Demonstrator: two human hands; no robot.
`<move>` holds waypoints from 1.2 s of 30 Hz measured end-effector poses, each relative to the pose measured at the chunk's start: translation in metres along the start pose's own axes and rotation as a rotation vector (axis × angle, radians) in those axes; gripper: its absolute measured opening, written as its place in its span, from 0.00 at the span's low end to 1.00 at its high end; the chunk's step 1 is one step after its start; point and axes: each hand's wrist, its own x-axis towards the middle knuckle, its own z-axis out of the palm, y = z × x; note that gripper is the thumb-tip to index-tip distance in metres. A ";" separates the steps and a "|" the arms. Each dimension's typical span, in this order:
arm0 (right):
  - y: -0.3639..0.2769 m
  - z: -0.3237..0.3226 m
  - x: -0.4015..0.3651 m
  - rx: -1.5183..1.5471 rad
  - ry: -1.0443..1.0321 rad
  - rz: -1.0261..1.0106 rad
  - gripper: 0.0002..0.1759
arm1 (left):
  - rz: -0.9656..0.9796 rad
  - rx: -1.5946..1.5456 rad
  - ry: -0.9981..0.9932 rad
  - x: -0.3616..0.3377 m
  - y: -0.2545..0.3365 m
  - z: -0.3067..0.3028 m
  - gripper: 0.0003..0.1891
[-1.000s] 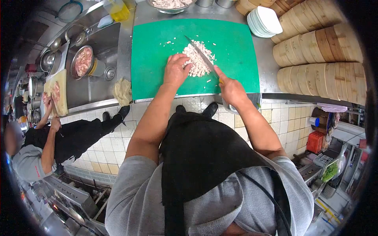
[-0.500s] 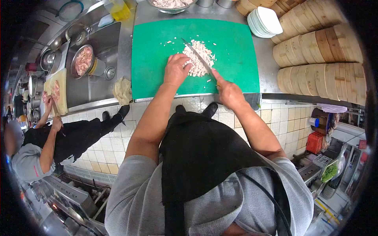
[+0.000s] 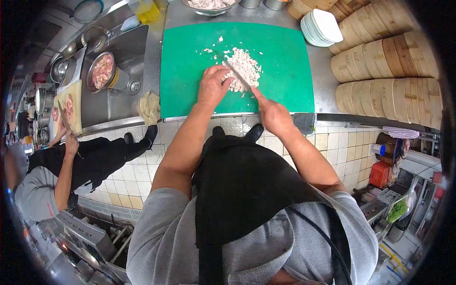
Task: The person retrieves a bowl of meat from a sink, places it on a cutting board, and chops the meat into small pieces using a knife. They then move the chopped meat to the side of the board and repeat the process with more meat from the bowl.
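A pile of pale chopped meat (image 3: 249, 61) lies on a large green cutting board (image 3: 190, 52), with small loose bits scattered around it. My right hand (image 3: 275, 116) grips a kitchen knife (image 3: 238, 76), index finger stretched along it. The blade slants across the left part of the pile, its tip pointing away to the left. Close beside the blade, my left hand (image 3: 213, 85) rests on the pile's left edge, its fingers curled together on the meat. What sits under those fingertips is mostly hidden.
A bowl of meat (image 3: 209, 4) stands behind the board, square white plates (image 3: 323, 27) and bamboo steamers (image 3: 380, 57) to the right. On the left are a sink (image 3: 130, 52), a beige cloth (image 3: 149, 108) and a co-worker (image 3: 47, 180) cutting meat on a yellowish board (image 3: 75, 118).
The knife has shifted slightly toward me and its angle has steepened. More bits lie left of the pile. My left hand stays nearly in place. The co-worker's knife has swung upward.
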 end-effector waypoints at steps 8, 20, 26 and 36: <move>-0.007 0.000 -0.005 0.033 0.059 -0.028 0.40 | 0.027 0.047 0.028 -0.009 -0.007 -0.004 0.14; -0.015 -0.003 -0.004 -0.106 -0.113 0.008 0.39 | -0.058 -0.062 0.050 -0.018 -0.006 -0.011 0.11; -0.004 0.012 0.000 -0.090 -0.117 -0.015 0.40 | 0.009 0.028 0.058 -0.017 -0.008 -0.013 0.10; -0.026 0.005 -0.007 -0.038 -0.044 -0.056 0.39 | -0.021 -0.017 0.090 -0.024 -0.012 -0.016 0.10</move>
